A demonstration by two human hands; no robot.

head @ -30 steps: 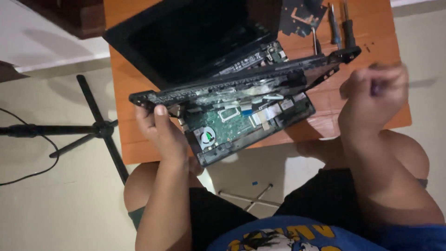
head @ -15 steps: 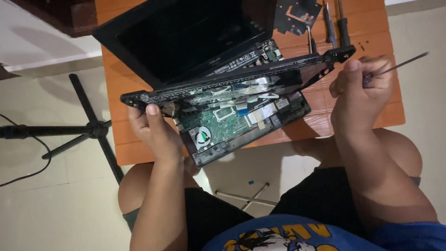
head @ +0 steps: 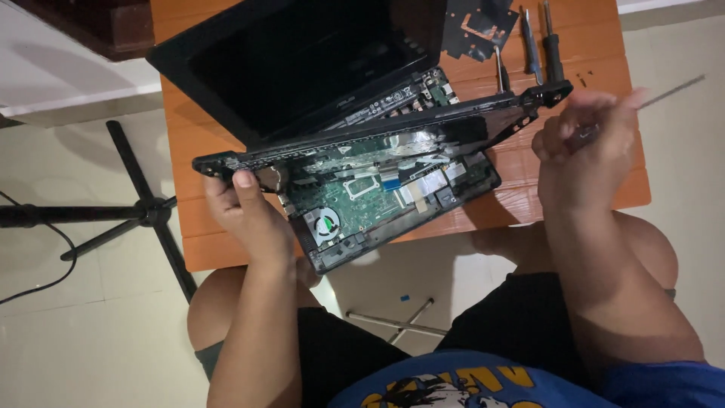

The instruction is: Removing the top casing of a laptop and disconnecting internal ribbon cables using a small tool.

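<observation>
An opened black laptop lies on a small orange wooden table. Its top keyboard cover is lifted and tilted, exposing the green circuit board and a round fan. My left hand grips the cover's left end, thumb on top. My right hand is at the cover's right end, closed around a thin screwdriver whose metal shaft points up to the right.
Two screwdrivers and a dark flat panel piece lie at the table's far right. A black tripod stand stands on the tiled floor to the left. My knees sit under the table's near edge.
My right hand has turned the screwdriver so its shaft now sticks out to the right. The lifted cover and my left hand have held their place.
</observation>
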